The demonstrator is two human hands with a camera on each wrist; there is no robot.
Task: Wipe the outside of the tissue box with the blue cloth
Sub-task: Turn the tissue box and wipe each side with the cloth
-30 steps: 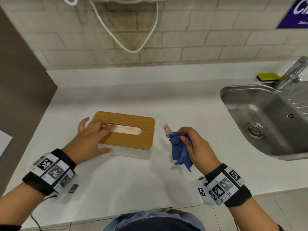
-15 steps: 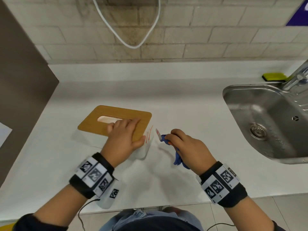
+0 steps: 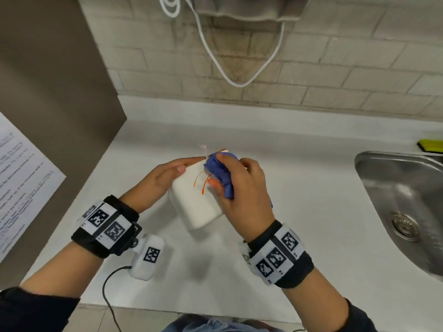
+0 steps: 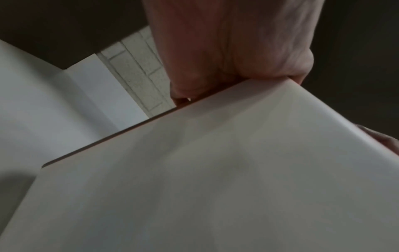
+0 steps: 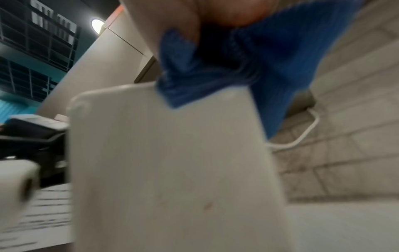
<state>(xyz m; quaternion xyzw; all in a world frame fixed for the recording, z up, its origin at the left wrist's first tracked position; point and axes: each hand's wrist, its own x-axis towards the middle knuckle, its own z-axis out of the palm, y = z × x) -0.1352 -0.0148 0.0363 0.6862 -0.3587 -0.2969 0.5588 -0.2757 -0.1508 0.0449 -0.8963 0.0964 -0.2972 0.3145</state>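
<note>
A white counter (image 3: pixel 311 188) meets a pale brick wall (image 3: pixel 335 68), with a steel sink (image 3: pixel 395 188) at right. The printed sheet (image 3: pixel 21 188) at left is too blurred to read. The left hand (image 3: pixel 158 180) braces the tilted tissue box (image 3: pixel 194 202) over the counter, fingers straight; the right hand (image 3: pixel 242 192) clutches the blue cloth (image 3: pixel 219 171) against it.

The left hand (image 3: pixel 163 180) lies flat and outstretched while the right hand (image 3: pixel 244 190) curls round the blue cloth (image 3: pixel 219 173).
</note>
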